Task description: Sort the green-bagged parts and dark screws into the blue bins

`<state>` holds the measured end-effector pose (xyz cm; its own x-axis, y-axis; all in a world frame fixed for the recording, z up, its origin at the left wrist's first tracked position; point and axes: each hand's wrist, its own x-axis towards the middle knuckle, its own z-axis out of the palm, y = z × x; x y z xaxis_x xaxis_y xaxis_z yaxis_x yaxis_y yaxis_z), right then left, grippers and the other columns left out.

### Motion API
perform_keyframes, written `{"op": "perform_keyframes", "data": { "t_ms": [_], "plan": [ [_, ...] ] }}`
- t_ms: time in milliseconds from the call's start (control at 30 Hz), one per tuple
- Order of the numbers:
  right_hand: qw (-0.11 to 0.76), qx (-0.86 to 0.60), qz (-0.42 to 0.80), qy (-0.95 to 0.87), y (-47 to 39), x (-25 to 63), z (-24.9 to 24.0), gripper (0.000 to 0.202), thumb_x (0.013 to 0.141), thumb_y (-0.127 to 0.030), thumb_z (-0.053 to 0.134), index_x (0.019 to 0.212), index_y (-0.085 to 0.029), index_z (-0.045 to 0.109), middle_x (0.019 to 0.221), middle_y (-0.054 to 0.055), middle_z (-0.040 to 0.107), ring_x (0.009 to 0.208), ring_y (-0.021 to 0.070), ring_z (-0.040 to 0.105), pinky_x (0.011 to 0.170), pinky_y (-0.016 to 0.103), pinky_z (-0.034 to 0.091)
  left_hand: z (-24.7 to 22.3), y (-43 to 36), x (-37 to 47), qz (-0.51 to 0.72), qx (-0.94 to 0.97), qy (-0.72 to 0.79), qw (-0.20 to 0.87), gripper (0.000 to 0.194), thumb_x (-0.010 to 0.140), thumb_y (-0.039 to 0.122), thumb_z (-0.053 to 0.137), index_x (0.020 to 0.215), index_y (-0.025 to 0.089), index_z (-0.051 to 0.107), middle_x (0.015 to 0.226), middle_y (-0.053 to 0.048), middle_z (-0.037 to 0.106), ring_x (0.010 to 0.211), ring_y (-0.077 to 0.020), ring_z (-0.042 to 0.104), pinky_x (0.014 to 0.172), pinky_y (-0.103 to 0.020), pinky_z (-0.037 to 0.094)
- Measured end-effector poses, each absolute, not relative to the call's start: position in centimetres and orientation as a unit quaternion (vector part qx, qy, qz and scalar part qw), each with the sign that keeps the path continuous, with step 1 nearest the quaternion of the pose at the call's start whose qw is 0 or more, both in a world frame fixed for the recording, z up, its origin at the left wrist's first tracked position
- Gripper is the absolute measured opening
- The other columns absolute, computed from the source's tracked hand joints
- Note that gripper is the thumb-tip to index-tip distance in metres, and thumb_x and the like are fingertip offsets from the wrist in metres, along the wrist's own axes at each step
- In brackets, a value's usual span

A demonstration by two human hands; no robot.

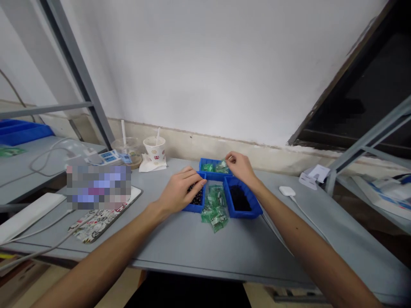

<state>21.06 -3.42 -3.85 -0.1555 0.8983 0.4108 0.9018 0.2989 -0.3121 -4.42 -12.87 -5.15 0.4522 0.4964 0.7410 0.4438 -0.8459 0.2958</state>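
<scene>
My left hand (181,188) rests over the left blue bin (196,209), its fingers stretched out and the thumb apart. Small dark and shiny parts (198,197) show in that bin below the thumb. At the back, my right hand (240,166) pinches the edge of a small clear plastic bag (222,167) over the rear blue bin (215,176). A green bag (208,167) lies beside it in that bin. Between the two front bins, several green plastic bags (214,207) with small parts lie in a heap. The right blue bin (247,213) holds black pieces (239,198).
Left on the grey table (205,252) stand a paper cup (155,147) and a clear plastic cup (126,149) with straws. A patterned tablet-like case (99,220) and cables lie nearer. On the right are a white charger (287,191) with its cable and white card pieces (314,175).
</scene>
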Motion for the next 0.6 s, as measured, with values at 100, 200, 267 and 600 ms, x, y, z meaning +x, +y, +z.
{"op": "perform_keyframes", "data": {
  "t_ms": [100,200,267,600],
  "plan": [
    [0.161,-0.606,-0.039,-0.778,-3.0,20.5,-4.7,0.016,0.089,-0.016,0.056,0.092,-0.018,0.072,0.089,0.008,0.076,0.089,0.0217,0.066,0.084,0.031,0.041,-5.1,-12.8,-4.4,0.443,0.853,0.275,0.028,0.029,0.105,0.028,0.047,0.085,0.017,0.064,0.076,-0.004,0.062,0.076,-0.0177,0.05,0.075,-0.033,0.044],
    [0.141,-0.607,-0.065,-0.779,-3.5,20.5,-4.1,0.017,0.091,-0.016,0.057,0.093,-0.016,0.074,0.101,0.015,0.073,0.1,0.026,0.063,0.089,0.036,0.039,-5.0,-12.9,-4.4,0.444,0.853,0.274,0.022,0.029,0.105,0.028,0.047,0.084,0.017,0.065,0.076,-0.004,0.062,0.075,-0.0175,0.049,0.074,-0.033,0.044],
    [0.149,-0.601,-0.099,-0.779,-4.5,20.5,-3.0,0.018,0.093,-0.019,0.057,0.097,-0.015,0.074,0.106,0.017,0.069,0.103,0.0281,0.061,0.09,0.038,0.038,-5.0,-12.9,-4.4,0.443,0.854,0.272,0.021,0.03,0.105,0.027,0.047,0.083,0.017,0.065,0.076,-0.004,0.062,0.075,-0.0174,0.049,0.075,-0.033,0.044],
    [0.122,-0.327,-0.034,-0.936,-13.9,19.1,-3.7,0.027,0.08,-0.038,0.085,0.099,-0.023,0.072,0.093,0.004,0.072,0.099,0.0281,0.06,0.092,0.046,0.041,-5.2,-12.9,-4.5,0.427,0.859,0.282,0.025,0.031,0.106,0.028,0.047,0.081,0.016,0.063,0.079,-0.005,0.063,0.078,-0.0174,0.051,0.076,-0.033,0.044]
  ]
}}
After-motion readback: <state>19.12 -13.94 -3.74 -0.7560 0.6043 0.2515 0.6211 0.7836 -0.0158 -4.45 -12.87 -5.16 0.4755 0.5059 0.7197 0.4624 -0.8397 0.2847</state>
